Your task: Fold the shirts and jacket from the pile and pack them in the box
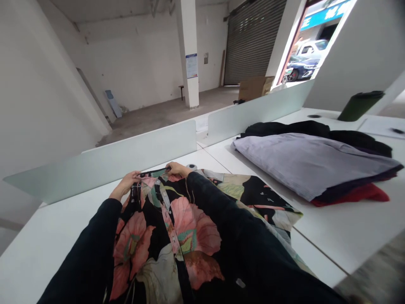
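A black shirt with large pink and cream flowers [196, 232] lies spread on the white table, its buttoned front facing up. At the far end, my left hand [127, 182] grips the left side of its collar. My right hand [177, 169] is closed on the collar's other side, fingers partly hidden by the cloth. One part of the shirt [253, 190] reaches out to the right beyond my right forearm. Dark sleeves cover both my arms, and the right one hides some of the shirt.
To the right lies a pile of folded clothes, with a grey-lilac garment [303, 160] on top and black and red ones around it. A dark green cup [360, 105] stands behind. Low frosted dividers [126, 158] run along the table's back edge. A cardboard box [253, 88] is beyond them.
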Demonstrator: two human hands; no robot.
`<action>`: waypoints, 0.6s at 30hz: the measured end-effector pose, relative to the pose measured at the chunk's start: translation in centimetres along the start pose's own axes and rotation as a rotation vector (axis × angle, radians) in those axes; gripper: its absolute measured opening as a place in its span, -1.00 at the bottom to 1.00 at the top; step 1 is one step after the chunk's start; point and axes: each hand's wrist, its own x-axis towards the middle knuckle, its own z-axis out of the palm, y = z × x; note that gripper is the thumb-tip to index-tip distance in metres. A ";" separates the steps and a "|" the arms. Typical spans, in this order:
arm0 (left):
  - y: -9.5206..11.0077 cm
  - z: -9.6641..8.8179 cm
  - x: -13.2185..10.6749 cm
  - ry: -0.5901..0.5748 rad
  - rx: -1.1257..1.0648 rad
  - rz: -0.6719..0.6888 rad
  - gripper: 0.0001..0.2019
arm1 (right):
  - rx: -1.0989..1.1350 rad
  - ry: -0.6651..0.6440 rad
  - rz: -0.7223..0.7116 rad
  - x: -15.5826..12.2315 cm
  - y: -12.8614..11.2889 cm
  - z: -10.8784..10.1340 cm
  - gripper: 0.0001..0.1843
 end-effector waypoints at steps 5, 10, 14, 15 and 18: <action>-0.2 -0.4 3.1 0.163 0.386 -0.017 -0.79 | -0.081 0.240 0.085 2.6 -1.9 -1.5 -0.60; 0.0 0.3 4.8 0.339 0.690 0.034 -0.61 | -0.090 0.310 0.112 3.1 -3.6 -0.6 -0.47; -1.0 1.5 2.9 0.370 0.859 0.039 -0.52 | -0.104 0.182 -0.036 0.2 -3.7 -0.4 -0.33; -1.3 1.8 2.0 0.358 0.894 0.039 -0.51 | -0.112 0.128 -0.078 -0.9 -3.5 -0.5 -0.37; -2.1 2.3 -1.3 0.282 0.986 0.053 -0.50 | -0.143 -0.020 -0.182 -4.7 -2.8 -0.9 -0.51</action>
